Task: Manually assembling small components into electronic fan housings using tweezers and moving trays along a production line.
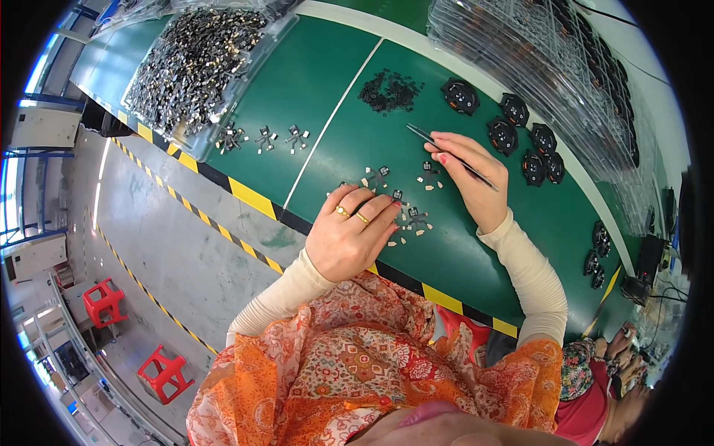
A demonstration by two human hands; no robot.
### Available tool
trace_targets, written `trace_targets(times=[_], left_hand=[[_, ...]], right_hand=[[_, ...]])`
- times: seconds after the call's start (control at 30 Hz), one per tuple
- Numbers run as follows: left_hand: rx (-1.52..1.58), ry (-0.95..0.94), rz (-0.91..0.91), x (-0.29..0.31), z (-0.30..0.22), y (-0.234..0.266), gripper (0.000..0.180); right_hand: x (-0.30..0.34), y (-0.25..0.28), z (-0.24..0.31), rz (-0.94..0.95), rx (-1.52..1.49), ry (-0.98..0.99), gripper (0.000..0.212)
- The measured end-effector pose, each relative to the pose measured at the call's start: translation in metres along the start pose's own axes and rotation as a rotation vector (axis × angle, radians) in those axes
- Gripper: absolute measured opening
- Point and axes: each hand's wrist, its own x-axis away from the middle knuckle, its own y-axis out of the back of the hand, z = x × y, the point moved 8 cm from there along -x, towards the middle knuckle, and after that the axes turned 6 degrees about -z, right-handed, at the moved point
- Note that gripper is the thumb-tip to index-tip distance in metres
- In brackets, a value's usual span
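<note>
My left hand (351, 232) rests low over the green table, its fingertips on or beside a small black part (398, 195) with pale tabs. Whether those fingers pinch the part is hard to make out. A pair of dark tweezers (454, 157) is held between the thumb and fingers of my right hand (476, 178), its tip pointing up and left. Around both hands lie several more small black parts (428, 175) with pale tabs. Beyond the tweezers' tip is a loose pile of small black rings (390, 92).
A clear bin (216, 123) heaped with small black and metallic parts stands at the far left. Round black housings (502, 135) lie to the right, before stacked clear trays (535, 67). Striped tape (253, 201) edges the table. Another person sits at the lower right.
</note>
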Motion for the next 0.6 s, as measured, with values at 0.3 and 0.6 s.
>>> trace_targets(times=[0.3, 0.6], left_hand=[[-0.022, -0.017, -0.021, 0.001, 0.001, 0.000, 0.029], [-0.008, -0.021, -0.025, 0.003, -0.001, -0.001, 0.030]], right_hand=[[0.016, -0.006, 0.020, 0.087, 0.045, 0.123, 0.024], [-0.012, -0.046, 0.008, 0.155, -0.039, 0.099, 0.021]])
